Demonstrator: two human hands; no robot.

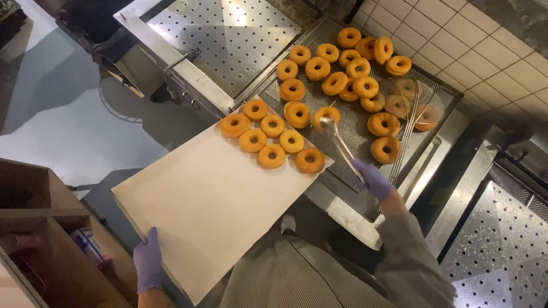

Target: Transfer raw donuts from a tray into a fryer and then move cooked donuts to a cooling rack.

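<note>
A person in a striped grey top stands over a metal draining rack, both hands in purple gloves. The left hand (149,267), nearest the camera, grips the near edge of a paper-lined tray (211,205), fingers curled over the rim and holding it out level toward the rack. The tray's near part is bare paper; 6 golden doughnuts (272,142) sit in a loose cluster at its far corner, some touching one another.

Further out, the right hand (374,179) is wrapped around the handles of metal tongs (341,145), fingers closed on them. The tongs reach away from the hand to a doughnut on the mesh (326,116), just beyond the tray's far edge; the tips are blurred, so whether they pinch it cannot be told.

Beyond that, the mesh rack (342,114) carries about 20 more doughnuts, spread in rows and small heaps toward the tiled wall (485,51). A wire skimmer (408,100) lies over several of them at the right side. To the left of the rack sits a perforated steel lid (228,34), and a wooden shelf (40,228) stands at the lower left.
</note>
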